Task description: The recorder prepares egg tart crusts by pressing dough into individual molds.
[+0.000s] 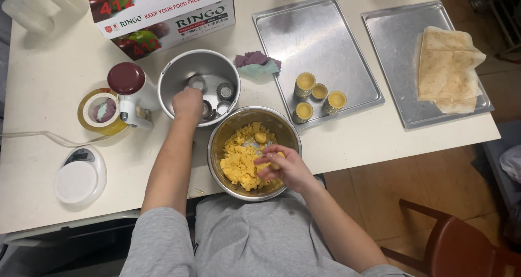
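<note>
At the far left of the desk (49, 76) lie a white kitchen scale (80, 175) and a roll of tape (100, 111), with a small white appliance with a dark red lid (129, 92) beside them. The left hand (188, 103) reaches into a pale metal bowl (179, 73), fingers curled down over small fluted tart moulds (224, 90); whether it grips one is hidden by the knuckles. Just in front, touching that bowl, a steel mixing bowl (217, 141) holds crumbly yellow dough (241, 160). The right hand (283, 167) hovers over it, fingers loosely bent around a small lump of dough. To the right, a baking tray (320, 32) carries five dough-lined moulds (317, 98); a second tray (396, 54) holds folded baking paper (448, 68). A printed carton (163, 16) is cut off at the top edge.
</note>
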